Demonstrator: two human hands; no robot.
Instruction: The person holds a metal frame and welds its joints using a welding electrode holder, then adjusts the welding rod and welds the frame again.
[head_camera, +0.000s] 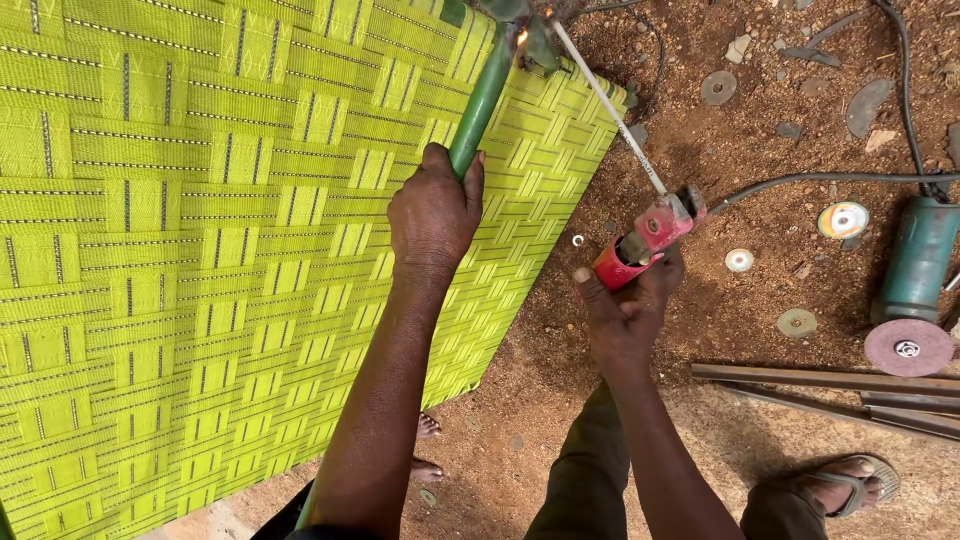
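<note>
Left hand (433, 210) is closed around the green pipe (482, 100), which runs up toward 1 o'clock along the edge of the yellow-green woven panel (180, 250). Right hand (628, 305) grips the red electrode holder (645, 238); its welding rod (605, 100) points to 11 o'clock, tip sparking at the pipe's top joint. Angle grinder (915, 290) lies on the dirt ground (740, 330) at 3 o'clock, loose discs near it.

Both forearms are bare, the trousers (590, 480) are olive green, and a grey sandal (865, 478) shows.
</note>
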